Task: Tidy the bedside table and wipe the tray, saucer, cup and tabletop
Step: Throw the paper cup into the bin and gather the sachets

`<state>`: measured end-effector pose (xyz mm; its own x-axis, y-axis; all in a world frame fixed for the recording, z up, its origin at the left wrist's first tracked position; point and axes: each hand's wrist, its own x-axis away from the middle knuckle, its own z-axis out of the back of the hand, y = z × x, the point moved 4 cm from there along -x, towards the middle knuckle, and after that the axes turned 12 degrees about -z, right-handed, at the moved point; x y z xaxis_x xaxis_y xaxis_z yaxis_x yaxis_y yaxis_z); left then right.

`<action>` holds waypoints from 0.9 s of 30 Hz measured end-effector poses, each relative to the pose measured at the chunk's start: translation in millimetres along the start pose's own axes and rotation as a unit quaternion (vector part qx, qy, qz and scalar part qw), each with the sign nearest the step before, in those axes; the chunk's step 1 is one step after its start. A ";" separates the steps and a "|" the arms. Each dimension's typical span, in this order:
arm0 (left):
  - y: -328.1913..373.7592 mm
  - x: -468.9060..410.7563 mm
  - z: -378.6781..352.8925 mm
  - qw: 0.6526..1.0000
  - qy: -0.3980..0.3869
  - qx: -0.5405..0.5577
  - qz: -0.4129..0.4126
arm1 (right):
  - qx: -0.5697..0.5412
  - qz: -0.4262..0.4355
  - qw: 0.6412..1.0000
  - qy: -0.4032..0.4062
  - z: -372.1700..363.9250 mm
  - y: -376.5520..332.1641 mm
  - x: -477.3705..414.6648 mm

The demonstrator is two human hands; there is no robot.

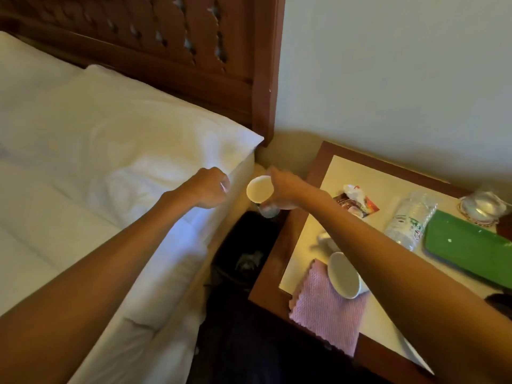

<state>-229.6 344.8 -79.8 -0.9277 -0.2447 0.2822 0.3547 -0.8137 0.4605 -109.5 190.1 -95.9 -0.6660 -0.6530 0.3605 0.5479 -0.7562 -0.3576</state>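
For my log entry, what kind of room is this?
Probably a bedroom, perhaps a hotel's: a white-sheeted bed with a carved dark wooden headboard, and a wood-framed bedside table beside it.

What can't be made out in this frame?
Head view, black bin: contents too dark to tell.
Head view, white item on the table: blurred, partly behind the right forearm.
Head view, left hand: what it pinches, if anything, is too small.
Head view, green tray: cut off by the right edge.

The right hand grips a small white cup above the dark bin, left of the bedside table. The left hand, fingers curled, hovers beside the mattress.
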 end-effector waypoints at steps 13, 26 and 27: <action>56.3 30.7 10.8 0.987 0.125 0.042 -0.095 | -0.073 0.030 0.997 0.022 43.9 23.8 66.3; 227.0 -68.4 -66.4 0.973 0.065 0.009 -0.221 | -0.071 -0.086 0.982 0.153 114.9 190.0 122.1; 237.6 -79.7 -76.6 0.973 0.048 -0.003 -0.228 | -0.073 -0.094 0.981 0.154 113.2 200.7 123.3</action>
<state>-80.3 130.5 -57.4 -0.9951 0.0941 -0.0293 -0.0957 -0.8523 0.5142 -24.3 -46.8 -25.7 -0.8822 -0.4421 0.1619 0.3375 -0.8337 -0.4371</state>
